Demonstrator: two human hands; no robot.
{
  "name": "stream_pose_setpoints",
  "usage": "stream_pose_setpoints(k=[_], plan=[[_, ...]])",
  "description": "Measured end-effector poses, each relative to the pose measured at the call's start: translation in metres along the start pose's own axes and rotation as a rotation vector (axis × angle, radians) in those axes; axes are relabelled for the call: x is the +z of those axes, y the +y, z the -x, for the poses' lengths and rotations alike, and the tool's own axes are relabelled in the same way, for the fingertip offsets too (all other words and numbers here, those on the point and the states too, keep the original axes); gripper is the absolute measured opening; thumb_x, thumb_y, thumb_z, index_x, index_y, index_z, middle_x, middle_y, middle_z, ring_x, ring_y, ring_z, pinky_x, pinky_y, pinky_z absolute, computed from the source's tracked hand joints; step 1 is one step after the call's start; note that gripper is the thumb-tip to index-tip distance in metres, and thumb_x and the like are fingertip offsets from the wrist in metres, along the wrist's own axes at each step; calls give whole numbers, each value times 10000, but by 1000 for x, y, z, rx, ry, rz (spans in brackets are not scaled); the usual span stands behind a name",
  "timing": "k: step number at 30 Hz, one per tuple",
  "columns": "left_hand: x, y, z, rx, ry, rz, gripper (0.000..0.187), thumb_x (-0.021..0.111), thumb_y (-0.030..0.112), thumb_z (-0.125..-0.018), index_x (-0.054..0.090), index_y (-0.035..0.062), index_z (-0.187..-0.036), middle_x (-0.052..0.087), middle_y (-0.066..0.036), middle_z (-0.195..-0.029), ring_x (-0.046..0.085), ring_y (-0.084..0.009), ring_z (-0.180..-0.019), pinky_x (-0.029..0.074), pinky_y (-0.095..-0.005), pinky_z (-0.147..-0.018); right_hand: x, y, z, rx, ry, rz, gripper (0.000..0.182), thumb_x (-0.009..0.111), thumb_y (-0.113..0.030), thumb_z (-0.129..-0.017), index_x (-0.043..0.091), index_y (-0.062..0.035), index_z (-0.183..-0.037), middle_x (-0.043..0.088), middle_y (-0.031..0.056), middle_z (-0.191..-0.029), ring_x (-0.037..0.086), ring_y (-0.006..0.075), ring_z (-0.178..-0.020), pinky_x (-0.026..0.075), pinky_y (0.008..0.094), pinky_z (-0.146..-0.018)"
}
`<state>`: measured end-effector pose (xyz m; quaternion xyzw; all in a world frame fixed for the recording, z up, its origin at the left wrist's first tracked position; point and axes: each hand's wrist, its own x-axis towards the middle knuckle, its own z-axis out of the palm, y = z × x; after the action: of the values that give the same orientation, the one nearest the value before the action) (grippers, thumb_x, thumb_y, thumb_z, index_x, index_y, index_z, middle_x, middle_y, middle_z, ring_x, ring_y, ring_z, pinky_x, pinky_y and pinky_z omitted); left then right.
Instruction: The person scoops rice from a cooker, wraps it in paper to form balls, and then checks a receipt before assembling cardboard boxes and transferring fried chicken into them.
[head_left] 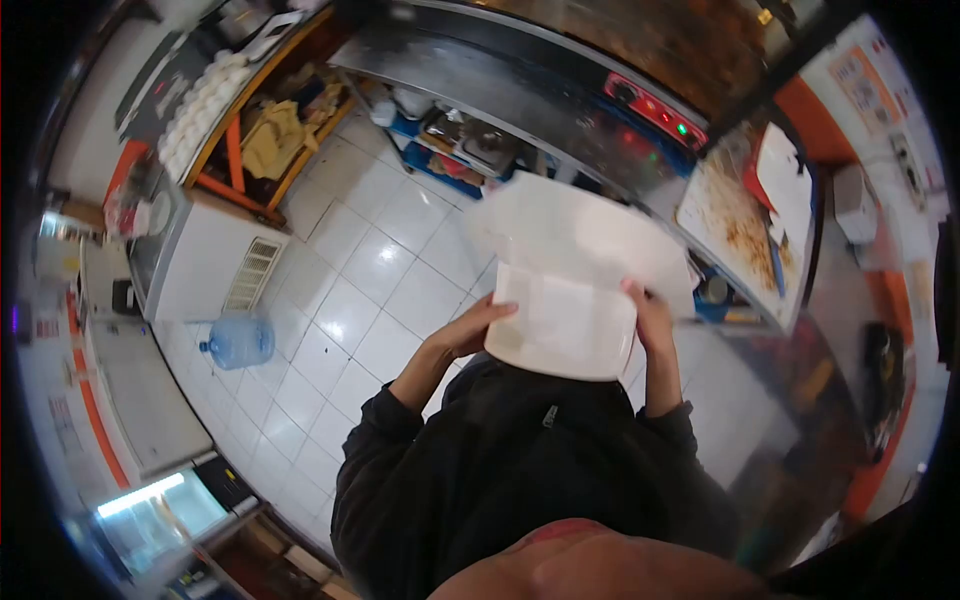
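A white takeaway-style box point(562, 325) with its lid raised is held in front of my dark top, its inside facing up and empty. My left hand point(482, 325) grips the box's left edge, the thumb over the rim. On the right side my right hand point(648, 312) holds the box near the fold of the lid, thumb inside the edge. The fingers of both hands are partly hidden under the box.
A metal counter point(450, 85) with red controls point(655, 112) runs ahead. At the right is a cutting board point(735, 225) with food scraps and a knife point(777, 268). A blue water bottle point(243, 342) lies on the tiled floor; egg trays point(205, 110) stand back left.
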<state>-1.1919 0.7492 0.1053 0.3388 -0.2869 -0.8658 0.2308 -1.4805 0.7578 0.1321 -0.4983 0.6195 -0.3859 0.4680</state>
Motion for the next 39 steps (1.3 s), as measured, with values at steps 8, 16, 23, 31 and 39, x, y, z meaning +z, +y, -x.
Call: stream_pose_setpoints(k=[8, 16, 23, 31, 39], plan=[[56, -21, -52, 72, -21, -333, 937, 815, 322, -740, 273, -23, -1423, 513, -153, -1252, 523, -205, -1144, 443, -324, -951, 1, -62, 34, -792, 139, 770, 466, 611, -11, -691, 632, -46, -1155, 574, 92, -1219, 586, 273, -953, 491, 400, -826], [84, -8, -99, 47, -256, -630, 936, 818, 264, -736, 271, -58, -1423, 462, -148, -1298, 481, -180, -1144, 394, -288, -967, -41, -33, 8, -703, -51, 556, 292, 631, -41, -732, 657, -56, -1022, 598, 112, -996, 595, 268, -942, 491, 380, -831], [114, 13, -159, 91, -417, -620, 783, 760, 219, -794, 324, -23, -1397, 489, -106, -1272, 466, -176, -1181, 379, -303, -1000, -125, -55, -14, -513, -403, 540, 197, 558, -41, -797, 641, -43, -975, 592, 110, -989, 598, 274, -959, 488, 357, -855], [122, 54, -241, 40, -188, -464, 656, 674, 160, -867, 330, 10, -1405, 519, -61, -1220, 494, -121, -1110, 437, -271, -912, -182, -49, -61, -685, -162, 472, 375, 613, 33, -748, 643, -74, -1106, 618, 98, -1116, 639, 250, -933, 534, 344, -802], [-131, 201, -277, 203, 551, -546, 668, 562, 462, -873, 434, 44, -1379, 512, -95, -1302, 470, -224, -1209, 366, -343, -1019, -339, 29, -157, -323, 670, 770, 225, 690, -21, -739, 676, -84, -955, 602, 61, -1051, 551, 286, -927, 465, 400, -820]])
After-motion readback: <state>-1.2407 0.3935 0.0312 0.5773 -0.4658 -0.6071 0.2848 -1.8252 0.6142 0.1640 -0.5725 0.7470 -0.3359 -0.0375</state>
